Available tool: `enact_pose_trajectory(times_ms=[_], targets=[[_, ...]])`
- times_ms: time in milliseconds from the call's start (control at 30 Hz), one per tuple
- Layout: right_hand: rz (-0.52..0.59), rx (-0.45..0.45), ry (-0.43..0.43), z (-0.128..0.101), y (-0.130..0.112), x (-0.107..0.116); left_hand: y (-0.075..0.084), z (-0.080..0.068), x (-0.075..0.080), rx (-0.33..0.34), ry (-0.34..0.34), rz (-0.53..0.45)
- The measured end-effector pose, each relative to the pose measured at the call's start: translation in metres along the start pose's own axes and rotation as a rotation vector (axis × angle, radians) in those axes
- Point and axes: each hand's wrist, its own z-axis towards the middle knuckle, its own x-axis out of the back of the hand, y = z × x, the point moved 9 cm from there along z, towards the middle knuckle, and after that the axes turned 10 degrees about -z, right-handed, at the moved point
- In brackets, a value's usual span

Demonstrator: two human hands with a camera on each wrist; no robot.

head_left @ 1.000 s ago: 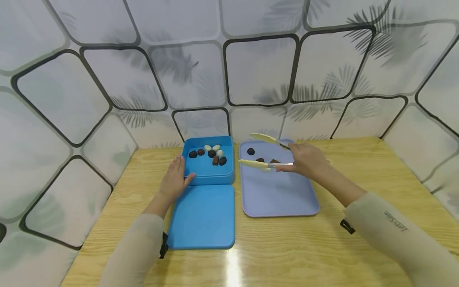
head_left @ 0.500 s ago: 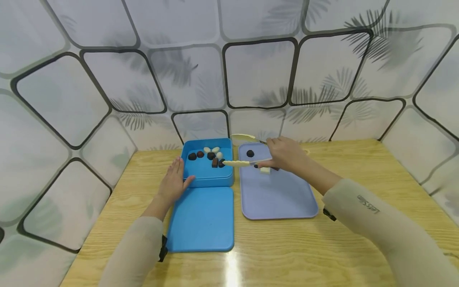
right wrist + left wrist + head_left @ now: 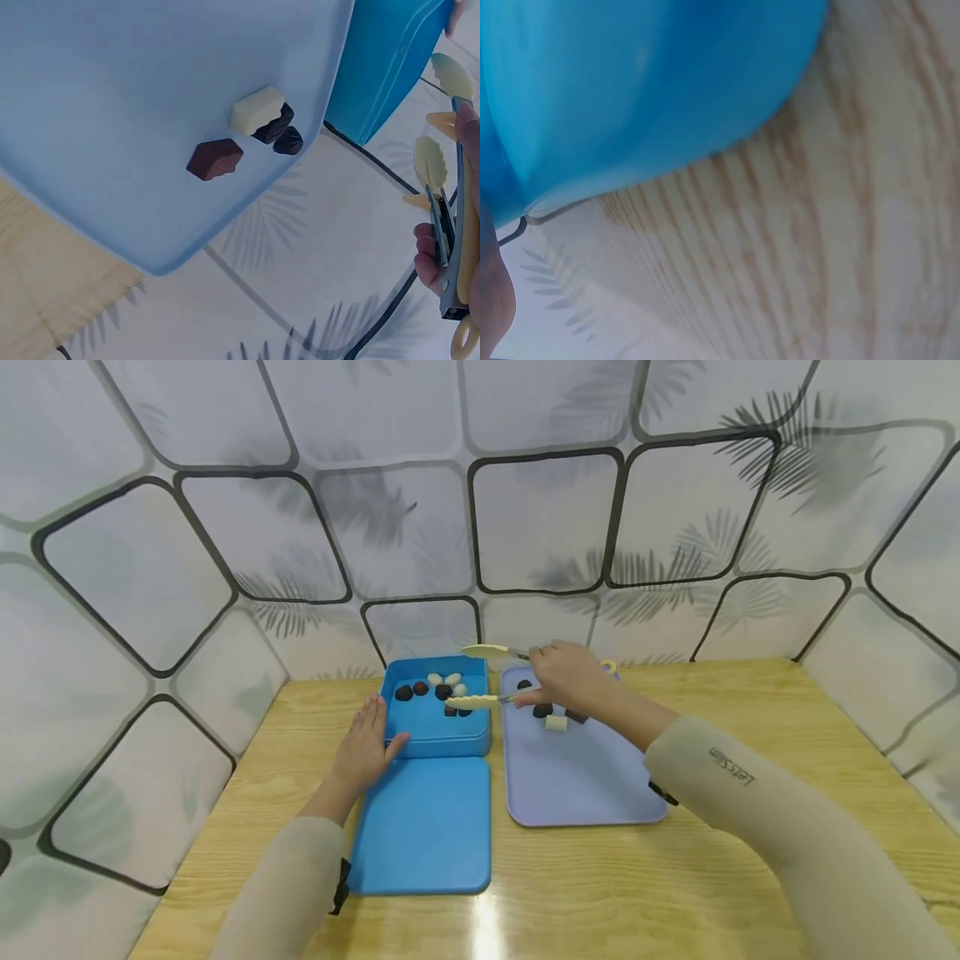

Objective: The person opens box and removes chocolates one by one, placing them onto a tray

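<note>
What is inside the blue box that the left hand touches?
The blue box contains dark and white pieces. The tongs in the right hand cover some, so an exact count is impossible.

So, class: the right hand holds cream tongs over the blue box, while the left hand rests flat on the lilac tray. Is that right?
Not quite. In the head view the left hand rests against the blue box, not the lilac tray. The rest stands: the right hand holds the cream tongs over that box.

L hand flat, R hand gripping
</note>
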Motion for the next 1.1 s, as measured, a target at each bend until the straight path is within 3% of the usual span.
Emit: enact_pose_trajectory(times_ms=[233,367,600,833,1100], targets=[[0.019,-0.03,-0.222,0.015,-0.006,-0.017,-0.002,0.001,-0.004,0.015,-0.018,0.013],[0.037,-0.019,-0.307,0.022,-0.014,-0.022,-0.001,0.003,-0.005,0.012,-0.016,0.016],[0.048,0.073,-0.336,0.036,-0.036,-0.022,-0.002,0.002,-0.003,0.02,-0.03,0.009],[0.069,0.04,-0.429,0.043,-0.045,-0.031,-0.002,0.002,-0.002,0.005,-0.017,0.026],[0.058,0.038,-0.449,0.047,-0.058,-0.034,-0.002,0.002,0.0,-0.008,0.022,0.025]])
